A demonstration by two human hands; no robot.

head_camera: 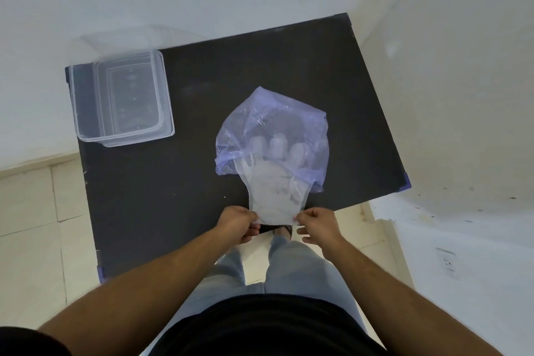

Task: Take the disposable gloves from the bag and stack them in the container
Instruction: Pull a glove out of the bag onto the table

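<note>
Pinching glove [276, 196] cuff with left hand [241, 224] and right hand [318, 225]; bag [274, 136] perhaps dragging along, snagging fingers.

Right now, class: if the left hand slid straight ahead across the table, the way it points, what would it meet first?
The glove whose cuff corner the left hand already pinches. Beyond that comes the bag over the glove's fingers, though depth is hard to judge. The container sits well off to the left.

Container [122, 97] at the table's [202, 196] far left corner, bag [274, 121] centre-right, gloves [274, 193] half inside it.
</note>
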